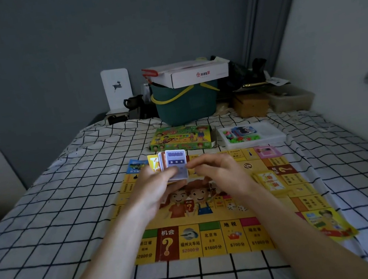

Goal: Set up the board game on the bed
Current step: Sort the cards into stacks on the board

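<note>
The game board point(217, 235) lay flat on the checked bedsheet point(56, 207), yellow border squares facing up. Above its far half, the left hand point(154, 187) gripped a fanned stack of cards point(173, 167), held upright, a blue-and-white card at the front. The right hand point(216, 170) was close beside it, thumb and forefinger pinching the right edge of the front card. The two hands nearly met over the cards. A small yellow deck point(270, 182) rested on the board's right side. Beyond the board sat the green game box point(180, 138), with a white tray of pieces point(249, 135) just to its right. Farther back stood a teal basket point(185, 105) with a white carton point(194, 72) on top.
</note>
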